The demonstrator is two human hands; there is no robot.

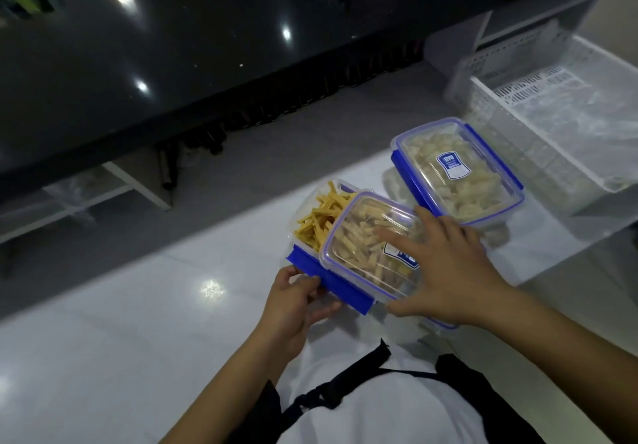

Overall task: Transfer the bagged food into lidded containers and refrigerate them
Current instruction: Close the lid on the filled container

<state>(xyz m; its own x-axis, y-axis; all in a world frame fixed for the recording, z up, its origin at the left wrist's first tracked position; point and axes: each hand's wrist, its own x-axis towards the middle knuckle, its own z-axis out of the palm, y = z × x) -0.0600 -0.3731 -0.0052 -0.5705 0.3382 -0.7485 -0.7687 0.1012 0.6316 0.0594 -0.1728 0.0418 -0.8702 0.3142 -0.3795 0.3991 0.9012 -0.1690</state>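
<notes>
Yellow food strips (319, 217) are lying in a clear container whose blue-clipped lid (371, 247) the right hand (452, 271) is pressing with spread fingers, left hand (297, 305) pinching the blue clip (331, 279).

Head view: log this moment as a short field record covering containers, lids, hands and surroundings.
near container: holds yellow strips, far end uncovered
near lid: clear with blue clips, lying skewed, not seated
far container: pale food inside, lid on; clip state unclear
left hand: grips the blue clip side of the near container
right hand: fingers spread flat on the near lid
white basket: to the right, contents unclear
surface: white glossy floor
</notes>
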